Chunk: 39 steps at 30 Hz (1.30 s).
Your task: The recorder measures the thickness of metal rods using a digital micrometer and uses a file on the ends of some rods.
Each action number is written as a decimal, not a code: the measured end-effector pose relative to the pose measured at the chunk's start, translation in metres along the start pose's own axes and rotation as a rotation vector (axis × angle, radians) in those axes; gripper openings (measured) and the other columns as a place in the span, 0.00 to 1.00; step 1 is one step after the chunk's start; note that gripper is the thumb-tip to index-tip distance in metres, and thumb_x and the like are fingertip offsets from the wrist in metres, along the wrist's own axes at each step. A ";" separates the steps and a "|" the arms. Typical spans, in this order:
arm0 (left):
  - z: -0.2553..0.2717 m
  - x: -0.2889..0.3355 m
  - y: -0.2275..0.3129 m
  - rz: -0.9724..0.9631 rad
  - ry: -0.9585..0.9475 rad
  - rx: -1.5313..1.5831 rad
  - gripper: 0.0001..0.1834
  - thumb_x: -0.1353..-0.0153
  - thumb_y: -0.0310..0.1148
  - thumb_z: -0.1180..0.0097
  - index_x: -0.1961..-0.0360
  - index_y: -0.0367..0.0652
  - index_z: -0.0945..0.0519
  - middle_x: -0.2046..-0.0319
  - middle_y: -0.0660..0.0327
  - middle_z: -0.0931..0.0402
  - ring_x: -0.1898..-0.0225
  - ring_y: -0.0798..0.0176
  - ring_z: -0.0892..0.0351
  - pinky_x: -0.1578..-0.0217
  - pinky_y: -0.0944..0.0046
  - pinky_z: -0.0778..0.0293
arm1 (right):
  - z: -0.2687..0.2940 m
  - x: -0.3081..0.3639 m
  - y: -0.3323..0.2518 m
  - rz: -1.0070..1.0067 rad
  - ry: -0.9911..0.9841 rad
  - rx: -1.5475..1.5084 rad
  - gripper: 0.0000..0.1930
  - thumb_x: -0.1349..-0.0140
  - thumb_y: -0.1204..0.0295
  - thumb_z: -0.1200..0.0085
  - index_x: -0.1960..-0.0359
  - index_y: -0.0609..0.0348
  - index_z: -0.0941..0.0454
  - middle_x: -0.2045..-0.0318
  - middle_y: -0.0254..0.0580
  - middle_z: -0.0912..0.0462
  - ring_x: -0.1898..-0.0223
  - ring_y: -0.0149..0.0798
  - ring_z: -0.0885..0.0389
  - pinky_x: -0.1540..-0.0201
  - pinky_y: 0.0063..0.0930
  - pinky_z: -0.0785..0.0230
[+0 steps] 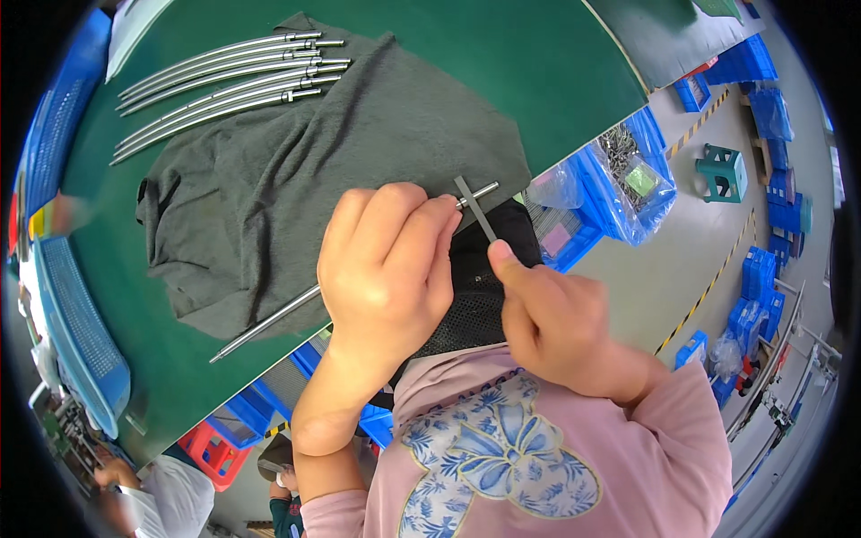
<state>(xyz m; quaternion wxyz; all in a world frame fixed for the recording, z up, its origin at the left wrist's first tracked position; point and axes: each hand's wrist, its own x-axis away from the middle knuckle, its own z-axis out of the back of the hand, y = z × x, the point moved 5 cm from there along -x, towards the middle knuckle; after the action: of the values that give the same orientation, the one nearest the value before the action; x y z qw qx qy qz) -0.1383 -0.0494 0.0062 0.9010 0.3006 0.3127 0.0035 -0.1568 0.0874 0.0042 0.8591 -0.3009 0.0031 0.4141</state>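
The slim metal rod (pixel 269 323) runs slantwise, its long axis going from the lower left, where its pointed tip lies over the green tabletop (pixel 466 36), up to the right, past the edge of the grey cloth (pixel 386 125). The left hand (pixel 386 260) is closed around it, fingers curled down and knuckles uppermost, hiding the middle of the shaft; a short end sticks out beyond the thumb and forefinger, toward the right.

Across that short end lies a narrow flat file or similar bar (pixel 475 209), set at a steep angle to the rod, nearly square to it. The right hand (pixel 560 327) has the bar's near end pinched under a straight thumb, the other fingers folded in beneath. So the rod's worked-on end lies ahead and to the left of the right hand, just beside the left fingertips; the bar bridges the gap. Whether the bar presses on the rod or passes just above it is hard to tell from this overhead view.

Similar finished-looking rods (pixel 224 81) lie side by side at the far left, well apart from both hands.
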 end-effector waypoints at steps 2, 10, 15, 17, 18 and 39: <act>0.001 -0.001 0.002 -0.020 0.003 0.004 0.09 0.66 0.20 0.42 0.78 0.39 0.25 0.78 0.62 0.32 0.79 0.61 0.35 0.80 0.66 0.37 | 0.005 -0.005 -0.001 0.023 0.004 -0.097 0.21 0.59 0.88 0.53 0.57 0.68 0.30 0.88 0.40 0.34 0.91 0.36 0.36 0.89 0.25 0.45; 0.000 0.000 0.000 -0.004 0.010 0.015 0.09 0.66 0.20 0.42 0.78 0.38 0.25 0.79 0.62 0.32 0.79 0.60 0.35 0.80 0.66 0.37 | -0.005 0.002 -0.001 0.057 0.062 0.075 0.20 0.60 0.79 0.50 0.59 0.63 0.28 0.88 0.33 0.35 0.91 0.32 0.35 0.90 0.24 0.42; 0.001 -0.003 0.000 -0.012 0.011 -0.001 0.09 0.66 0.20 0.42 0.78 0.38 0.25 0.78 0.62 0.32 0.79 0.60 0.35 0.80 0.66 0.37 | -0.014 -0.020 0.001 0.132 0.223 0.019 0.21 0.62 0.80 0.51 0.59 0.64 0.28 0.89 0.33 0.36 0.92 0.31 0.38 0.90 0.22 0.44; 0.000 0.000 0.000 -0.012 0.012 0.005 0.09 0.66 0.20 0.42 0.78 0.38 0.25 0.78 0.62 0.32 0.79 0.60 0.35 0.80 0.66 0.37 | -0.011 -0.004 -0.002 0.097 0.141 0.049 0.21 0.60 0.79 0.51 0.58 0.63 0.29 0.88 0.33 0.36 0.92 0.31 0.37 0.90 0.22 0.44; 0.000 0.001 0.000 -0.012 0.011 0.013 0.09 0.66 0.20 0.42 0.78 0.38 0.25 0.79 0.62 0.32 0.79 0.60 0.35 0.80 0.66 0.37 | -0.010 0.004 -0.001 0.059 0.060 0.080 0.22 0.59 0.79 0.50 0.57 0.63 0.30 0.87 0.33 0.35 0.91 0.32 0.36 0.90 0.23 0.44; 0.001 -0.001 0.002 -0.024 0.004 0.009 0.09 0.67 0.19 0.42 0.79 0.38 0.25 0.79 0.61 0.32 0.80 0.60 0.35 0.80 0.66 0.37 | -0.010 -0.013 -0.001 0.121 0.189 -0.039 0.20 0.60 0.85 0.52 0.59 0.68 0.28 0.90 0.34 0.38 0.92 0.32 0.41 0.90 0.24 0.49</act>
<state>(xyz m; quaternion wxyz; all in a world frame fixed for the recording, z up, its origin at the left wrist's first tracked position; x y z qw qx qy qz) -0.1383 -0.0483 0.0081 0.8989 0.3010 0.3183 -0.0081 -0.1622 0.0721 0.0004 0.8225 -0.3545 0.0944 0.4348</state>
